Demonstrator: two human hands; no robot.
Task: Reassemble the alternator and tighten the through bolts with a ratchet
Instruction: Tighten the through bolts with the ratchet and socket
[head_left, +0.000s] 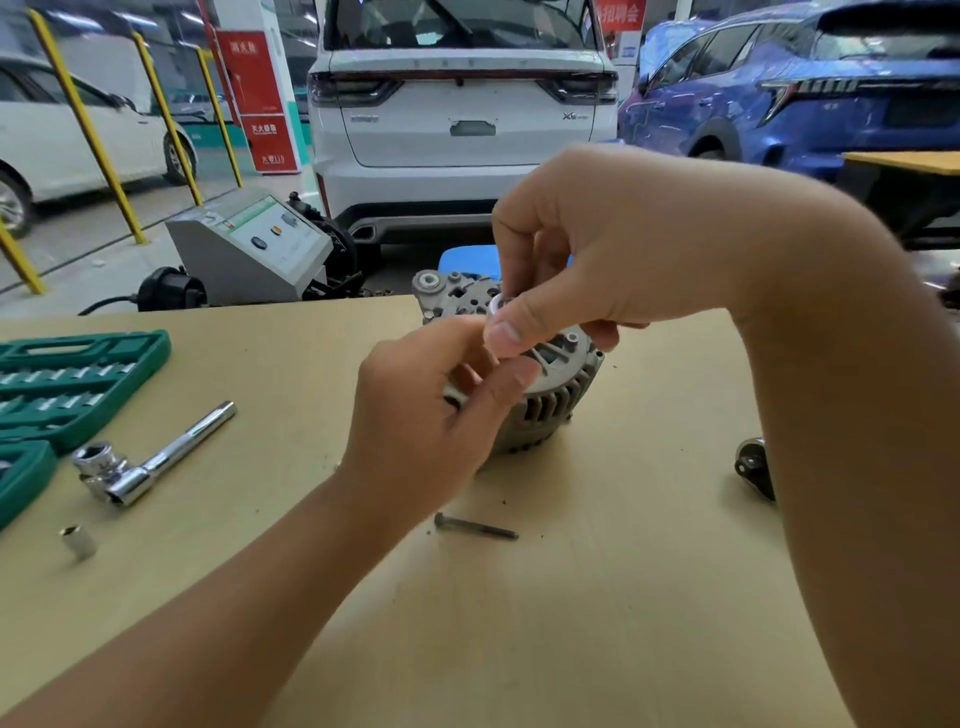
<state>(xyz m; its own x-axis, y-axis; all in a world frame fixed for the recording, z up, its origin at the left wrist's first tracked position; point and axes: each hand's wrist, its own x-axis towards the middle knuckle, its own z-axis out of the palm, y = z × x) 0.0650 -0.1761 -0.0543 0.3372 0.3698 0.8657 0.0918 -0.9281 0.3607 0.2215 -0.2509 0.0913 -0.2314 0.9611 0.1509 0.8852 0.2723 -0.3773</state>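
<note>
head view: a red sign (258, 98) at upper left carries chinese writing too small to read surely, and the white car (462, 119) at top centre shows a badge beginning "x". at left of the table (649, 571) lie a green socket case (78, 384), a ratchet (150, 462) and a loose socket (79, 542); a dark bolt (475, 526) lies at centre. the alternator (550, 400) sits mid-frame, partly hidden by both hands. the right hand (597, 249) pinches a small silvery ring (497, 305) above it; the left hand (436, 415), fingers curled, touches the housing's near side.
</note>
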